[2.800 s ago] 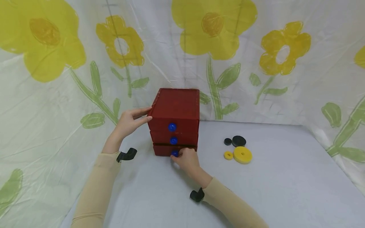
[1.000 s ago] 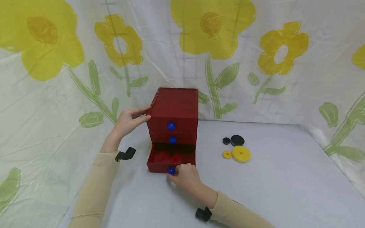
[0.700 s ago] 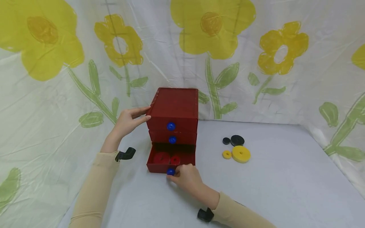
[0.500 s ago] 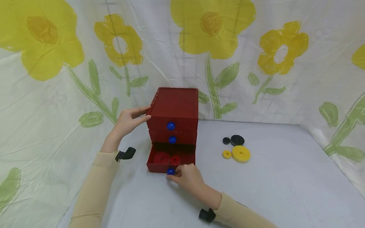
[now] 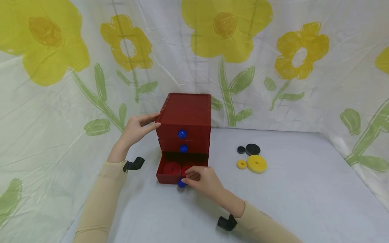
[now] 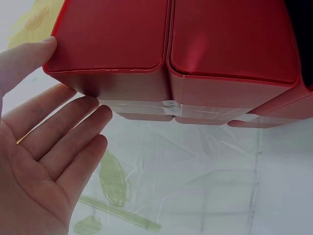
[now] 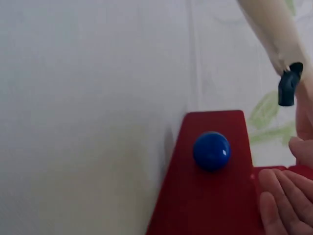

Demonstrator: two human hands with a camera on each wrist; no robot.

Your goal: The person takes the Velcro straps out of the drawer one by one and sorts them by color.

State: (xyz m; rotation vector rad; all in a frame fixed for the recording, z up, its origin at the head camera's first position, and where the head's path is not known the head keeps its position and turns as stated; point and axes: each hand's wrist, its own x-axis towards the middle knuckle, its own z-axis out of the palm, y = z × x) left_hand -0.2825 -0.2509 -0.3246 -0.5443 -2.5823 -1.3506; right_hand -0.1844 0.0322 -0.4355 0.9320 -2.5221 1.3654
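Note:
A red three-drawer box (image 5: 185, 109) stands near the cloth wall, its bottom drawer (image 5: 168, 179) pulled out. Inside that drawer lie a large red disc (image 5: 172, 168) and a smaller red disc (image 5: 184, 168), the small one partly covered by fingers. My left hand (image 5: 136, 129) rests against the box's left side, fingers straight, thumb at the front edge. Beside the bottom drawer's blue knob (image 7: 211, 151), my right hand (image 5: 206, 181) hovers with loosely bent fingers over the drawer's front edge. The right wrist view shows the knob free of the fingers.
On the table (image 5: 291, 189) to the right lie a small black disc (image 5: 241, 150), a larger black disc (image 5: 253, 149), a small yellow ring (image 5: 241, 164) and a big yellow disc (image 5: 256, 164). Clear tape (image 6: 171, 107) runs across the box's side.
The bottom drawer has come out toward me, showing the red discs. Since then my right hand has let go of the knob and risen slightly. My left hand has stayed in place.

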